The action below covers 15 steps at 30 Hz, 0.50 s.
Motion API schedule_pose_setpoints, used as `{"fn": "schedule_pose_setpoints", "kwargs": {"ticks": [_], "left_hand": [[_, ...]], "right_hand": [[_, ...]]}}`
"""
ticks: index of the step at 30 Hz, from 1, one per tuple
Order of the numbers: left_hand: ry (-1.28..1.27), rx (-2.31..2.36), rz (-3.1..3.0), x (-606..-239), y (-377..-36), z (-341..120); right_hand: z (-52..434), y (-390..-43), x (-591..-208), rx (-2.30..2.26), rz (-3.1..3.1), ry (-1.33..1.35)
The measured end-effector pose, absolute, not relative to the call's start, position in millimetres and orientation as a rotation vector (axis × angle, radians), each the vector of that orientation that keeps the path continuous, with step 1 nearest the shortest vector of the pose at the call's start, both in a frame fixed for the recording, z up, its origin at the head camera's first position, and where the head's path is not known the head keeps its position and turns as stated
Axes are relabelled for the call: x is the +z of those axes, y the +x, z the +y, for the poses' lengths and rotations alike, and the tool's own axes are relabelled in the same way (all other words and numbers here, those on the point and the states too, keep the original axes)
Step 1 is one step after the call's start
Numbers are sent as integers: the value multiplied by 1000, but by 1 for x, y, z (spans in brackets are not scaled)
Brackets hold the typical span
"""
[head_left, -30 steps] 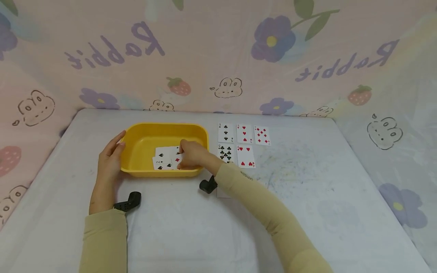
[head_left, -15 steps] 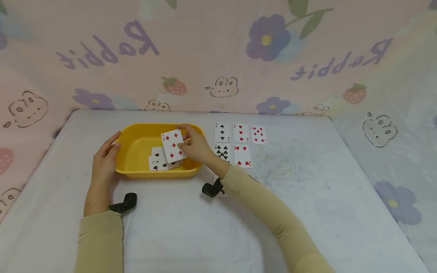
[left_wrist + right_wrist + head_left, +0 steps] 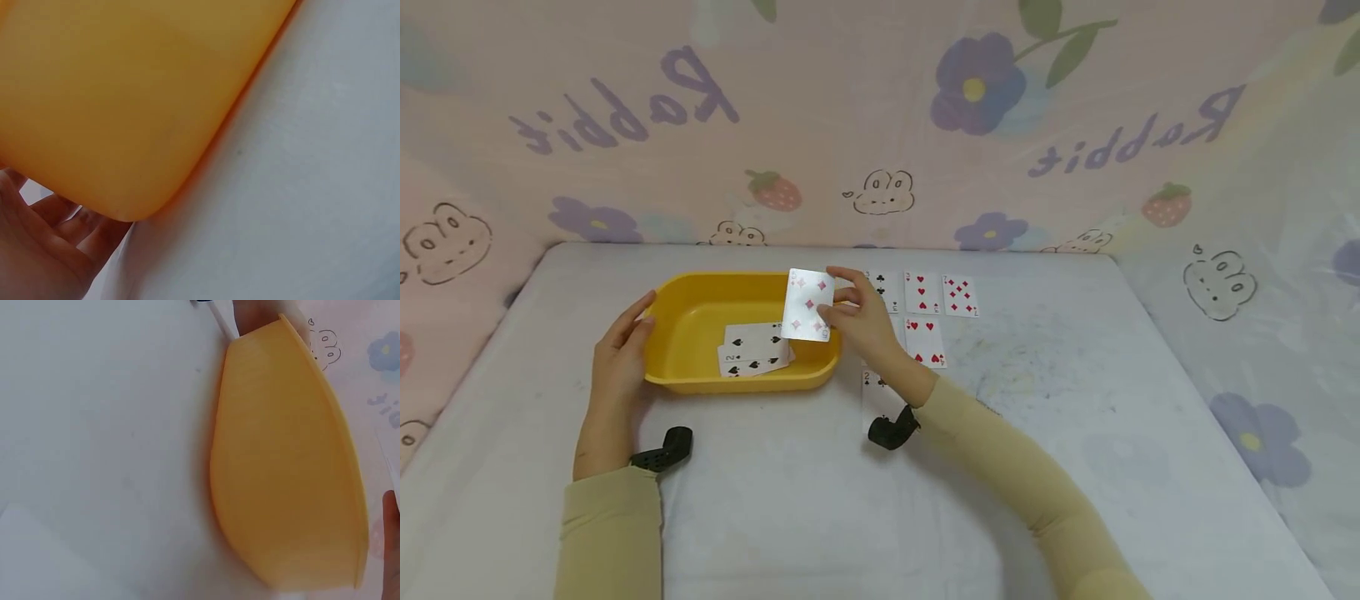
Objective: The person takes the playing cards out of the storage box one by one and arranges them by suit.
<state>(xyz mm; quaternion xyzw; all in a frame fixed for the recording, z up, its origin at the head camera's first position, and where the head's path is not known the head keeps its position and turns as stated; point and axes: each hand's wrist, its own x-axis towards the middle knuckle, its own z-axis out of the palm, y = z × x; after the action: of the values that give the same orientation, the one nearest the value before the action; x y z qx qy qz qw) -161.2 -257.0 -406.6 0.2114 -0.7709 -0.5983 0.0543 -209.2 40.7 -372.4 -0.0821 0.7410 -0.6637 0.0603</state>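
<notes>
In the head view my right hand (image 3: 844, 307) pinches a five of diamonds card (image 3: 807, 305) by its right edge, lifted over the right end of the yellow tub (image 3: 685, 367). Two or three cards (image 3: 752, 350) lie face up in the tub, a two of spades among them. My left hand (image 3: 619, 354) rests with straight fingers against the tub's left wall; the left wrist view shows those fingers (image 3: 56, 234) beside the tub's outer wall (image 3: 125, 100). The right wrist view shows the tub's side (image 3: 281, 469) from outside.
Face-up cards lie in rows right of the tub: a three of clubs (image 3: 886, 291), a three of hearts (image 3: 922, 292), a seven of diamonds (image 3: 959, 296), a four of hearts (image 3: 926, 343), and a black two (image 3: 874, 385) partly under my right wrist. The white table (image 3: 1075, 433) meets patterned cloth walls.
My right hand picked the five of diamonds out of the tub, raised it and carried it right toward the tub's right end. My left hand stayed on the tub.
</notes>
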Motion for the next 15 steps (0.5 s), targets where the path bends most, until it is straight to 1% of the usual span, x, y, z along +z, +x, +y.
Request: {"fn": "schedule_pose_setpoints", "kwargs": {"ticks": [9, 15], "left_hand": [[671, -1812, -2351, -406, -160, -256], [647, -1823, -2334, -406, -160, -256]], "right_hand": [[86, -207, -377, -2067, 2267, -230], [120, -208, -383, -2048, 2326, -142]]}}
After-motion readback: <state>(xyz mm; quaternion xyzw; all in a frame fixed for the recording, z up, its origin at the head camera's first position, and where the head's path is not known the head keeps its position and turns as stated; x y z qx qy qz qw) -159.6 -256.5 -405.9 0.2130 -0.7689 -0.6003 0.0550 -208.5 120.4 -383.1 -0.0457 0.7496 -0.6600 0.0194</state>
